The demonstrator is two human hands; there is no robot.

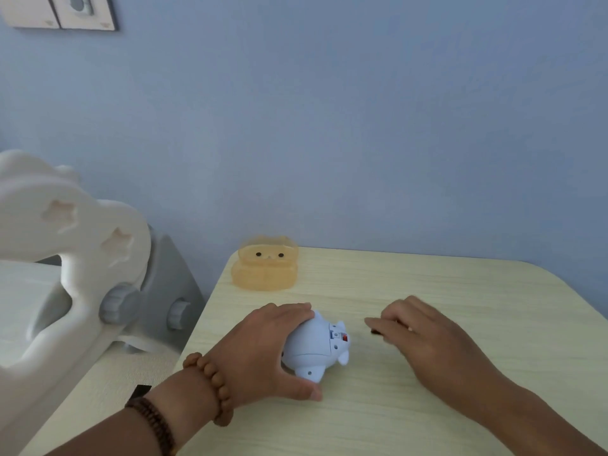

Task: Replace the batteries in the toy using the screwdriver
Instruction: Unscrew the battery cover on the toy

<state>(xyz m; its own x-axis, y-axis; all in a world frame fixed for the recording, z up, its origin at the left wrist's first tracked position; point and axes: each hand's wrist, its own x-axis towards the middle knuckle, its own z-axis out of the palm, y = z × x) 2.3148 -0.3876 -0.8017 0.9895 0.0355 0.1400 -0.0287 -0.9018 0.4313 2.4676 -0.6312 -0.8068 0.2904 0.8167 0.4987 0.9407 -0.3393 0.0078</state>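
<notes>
The left hand [263,350] cups a pale blue plastic toy [316,347] on the light wood-grain table [460,291]; the right hand [424,337] rests nearby, fingers over a small dark object [374,331].

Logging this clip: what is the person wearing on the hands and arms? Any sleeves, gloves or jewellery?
No sleeves or gloves show, and both forearms are bare. Behind the left hand sits a light brown bracelet of large round beads. Further up that forearm is a dark brown bracelet of smaller beads. The right hand and its wrist carry nothing visible.
</notes>
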